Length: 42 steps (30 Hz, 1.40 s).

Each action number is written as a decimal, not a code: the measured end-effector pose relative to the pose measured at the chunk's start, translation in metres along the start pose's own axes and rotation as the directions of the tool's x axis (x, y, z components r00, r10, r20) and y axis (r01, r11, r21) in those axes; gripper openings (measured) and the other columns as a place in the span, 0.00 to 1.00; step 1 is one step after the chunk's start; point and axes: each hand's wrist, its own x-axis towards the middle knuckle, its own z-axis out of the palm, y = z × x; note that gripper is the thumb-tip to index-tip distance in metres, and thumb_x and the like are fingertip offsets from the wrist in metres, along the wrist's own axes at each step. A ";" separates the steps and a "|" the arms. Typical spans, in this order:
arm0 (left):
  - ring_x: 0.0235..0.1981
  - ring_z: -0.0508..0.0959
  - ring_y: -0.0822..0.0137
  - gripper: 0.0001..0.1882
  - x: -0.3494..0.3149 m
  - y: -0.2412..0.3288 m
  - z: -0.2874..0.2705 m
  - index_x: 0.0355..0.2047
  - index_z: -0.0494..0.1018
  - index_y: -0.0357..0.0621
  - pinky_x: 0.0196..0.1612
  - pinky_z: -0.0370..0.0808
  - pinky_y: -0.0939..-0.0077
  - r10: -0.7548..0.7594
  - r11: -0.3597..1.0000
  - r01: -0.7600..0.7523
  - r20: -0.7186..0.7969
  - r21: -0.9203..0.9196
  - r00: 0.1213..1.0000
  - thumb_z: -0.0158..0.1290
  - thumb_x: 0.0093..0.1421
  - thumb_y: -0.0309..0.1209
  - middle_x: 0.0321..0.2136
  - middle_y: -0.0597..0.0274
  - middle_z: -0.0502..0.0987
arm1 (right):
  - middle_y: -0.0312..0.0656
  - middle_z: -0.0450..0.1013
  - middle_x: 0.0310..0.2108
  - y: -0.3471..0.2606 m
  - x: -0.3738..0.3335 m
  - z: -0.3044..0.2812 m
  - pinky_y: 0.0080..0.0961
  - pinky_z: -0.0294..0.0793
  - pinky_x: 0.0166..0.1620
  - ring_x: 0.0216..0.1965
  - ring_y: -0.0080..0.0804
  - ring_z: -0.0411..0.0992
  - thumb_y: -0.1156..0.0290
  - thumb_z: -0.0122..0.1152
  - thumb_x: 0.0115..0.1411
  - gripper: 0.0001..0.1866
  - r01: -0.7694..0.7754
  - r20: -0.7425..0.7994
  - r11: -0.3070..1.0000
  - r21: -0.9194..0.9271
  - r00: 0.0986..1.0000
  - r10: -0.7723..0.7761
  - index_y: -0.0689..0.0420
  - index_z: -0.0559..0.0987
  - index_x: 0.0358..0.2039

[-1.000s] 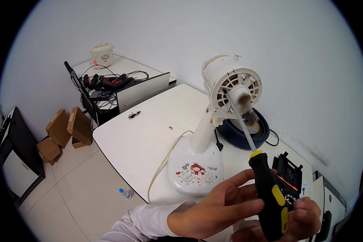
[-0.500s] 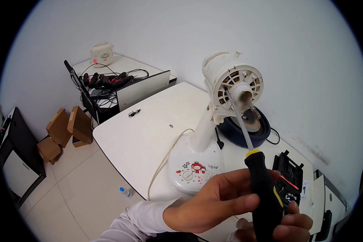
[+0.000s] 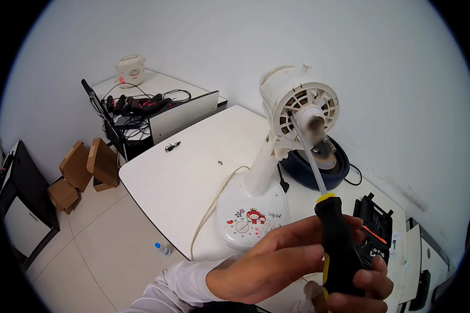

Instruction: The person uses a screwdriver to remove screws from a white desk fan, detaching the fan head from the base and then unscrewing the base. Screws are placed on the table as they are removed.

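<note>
A screwdriver [image 3: 337,245] with a black-and-yellow handle slants up toward a white electric fan. Its shaft tip sits in the slotted front of the fan's motor housing [image 3: 300,104], left of the protruding round collar. My left hand [image 3: 271,266] closes round the upper handle, thumb in front and fingertips behind. Lower down, my right hand [image 3: 368,292] curls its fingers round the handle's end, partly cut off by the lower edge. The fan's white base [image 3: 245,208], with cartoon pictures and a dial, stands upright on the white table [image 3: 177,177].
Behind the fan lies a dark blue round appliance [image 3: 318,175] with a cord. A black tool case [image 3: 373,221] lies open at the right. Small screws [image 3: 220,163] and a cable tie [image 3: 172,146] rest on the table. Cardboard boxes [image 3: 102,161] and a bottle [image 3: 162,249] stand on the floor.
The screwdriver handle has turned: its yellow stripe has gone from the right side to the left. My right fingers have shifted slightly left and round the handle. The tip stays in the housing.
</note>
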 end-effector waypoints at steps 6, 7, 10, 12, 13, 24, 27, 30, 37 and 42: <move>0.52 0.66 0.66 0.24 -0.001 -0.009 -0.013 0.57 0.54 0.38 0.56 0.60 0.69 0.047 0.993 -0.040 0.053 -0.115 0.997 0.45 0.62 0.31 0.50 0.56 0.66 | 0.35 0.65 0.34 0.014 0.002 0.015 0.23 0.69 0.37 0.39 0.30 0.66 0.56 0.59 0.54 0.08 0.077 -0.146 0.983 -0.165 0.984 -0.101 0.31 0.73 0.36; 0.53 0.66 0.65 0.27 0.002 -0.011 -0.015 0.59 0.52 0.39 0.56 0.61 0.72 0.059 0.991 -0.051 0.063 -0.127 0.996 0.47 0.61 0.29 0.51 0.54 0.65 | 0.37 0.63 0.34 0.012 0.002 0.019 0.21 0.69 0.35 0.37 0.30 0.65 0.55 0.60 0.53 0.10 0.015 -0.211 0.982 -0.188 0.976 -0.055 0.31 0.73 0.37; 0.55 0.65 0.64 0.30 0.001 -0.007 -0.011 0.60 0.49 0.40 0.58 0.60 0.72 0.025 0.992 -0.023 0.009 -0.122 1.000 0.47 0.61 0.28 0.54 0.52 0.63 | 0.41 0.60 0.32 0.008 0.001 0.008 0.15 0.64 0.27 0.32 0.29 0.65 0.52 0.64 0.50 0.19 -0.171 -0.206 0.960 -0.224 0.971 0.125 0.35 0.69 0.42; 0.57 0.63 0.62 0.31 0.001 -0.002 -0.009 0.61 0.46 0.41 0.58 0.59 0.70 0.010 0.994 -0.006 0.028 -0.111 1.000 0.47 0.61 0.29 0.56 0.52 0.61 | 0.42 0.60 0.32 -0.007 -0.001 0.005 0.13 0.63 0.25 0.31 0.28 0.65 0.51 0.64 0.50 0.21 -0.367 -0.176 0.919 -0.145 0.923 0.341 0.36 0.68 0.43; 0.57 0.62 0.62 0.32 0.002 -0.001 -0.007 0.62 0.45 0.41 0.59 0.58 0.70 0.001 0.994 0.003 0.038 -0.106 0.999 0.47 0.61 0.29 0.57 0.51 0.60 | 0.39 0.62 0.33 -0.009 0.000 0.004 0.16 0.66 0.29 0.33 0.29 0.65 0.55 0.63 0.51 0.17 -0.373 -0.173 0.922 -0.106 0.920 0.352 0.36 0.69 0.41; 0.47 0.66 0.72 0.32 0.001 -0.016 -0.017 0.63 0.44 0.45 0.53 0.61 0.74 0.126 0.978 -0.119 0.033 -0.172 0.991 0.45 0.62 0.31 0.42 0.65 0.65 | 0.36 0.67 0.37 -0.005 0.004 0.011 0.28 0.68 0.38 0.37 0.30 0.64 0.54 0.63 0.48 0.16 -0.135 0.054 0.988 -0.075 0.989 0.139 0.33 0.71 0.37; 0.50 0.67 0.67 0.30 -0.001 -0.016 -0.019 0.61 0.47 0.45 0.54 0.62 0.70 0.104 0.980 -0.106 -0.018 -0.167 0.994 0.47 0.61 0.29 0.50 0.55 0.64 | 0.40 0.65 0.35 0.012 -0.005 0.009 0.24 0.64 0.30 0.34 0.31 0.64 0.58 0.65 0.48 0.18 -0.016 -0.027 0.992 -0.123 1.000 0.012 0.34 0.69 0.39; 0.52 0.67 0.63 0.28 -0.002 -0.013 -0.015 0.59 0.48 0.45 0.56 0.62 0.68 0.088 0.978 -0.095 -0.043 -0.186 0.995 0.46 0.60 0.26 0.54 0.49 0.61 | 0.40 0.65 0.34 0.018 -0.007 0.001 0.21 0.62 0.27 0.30 0.29 0.64 0.64 0.66 0.48 0.19 0.011 0.024 0.996 -0.093 1.000 -0.009 0.36 0.70 0.39; 0.56 0.62 0.53 0.30 0.000 0.001 -0.003 0.60 0.49 0.39 0.56 0.62 0.61 0.101 0.994 -0.104 -0.082 -0.034 0.991 0.42 0.57 0.29 0.58 0.44 0.55 | 0.38 0.69 0.37 -0.017 0.012 0.018 0.23 0.69 0.34 0.33 0.30 0.67 0.71 0.67 0.46 0.20 -0.253 0.014 0.967 0.034 0.967 0.253 0.36 0.73 0.39; 0.50 0.64 0.60 0.32 0.002 -0.003 -0.006 0.61 0.48 0.38 0.56 0.59 0.70 0.134 0.991 -0.132 -0.161 0.026 0.978 0.44 0.60 0.35 0.50 0.51 0.62 | 0.39 0.67 0.42 -0.006 0.004 0.014 0.25 0.69 0.40 0.36 0.33 0.67 0.67 0.67 0.47 0.19 -0.128 0.051 0.990 -0.058 0.990 0.131 0.35 0.73 0.40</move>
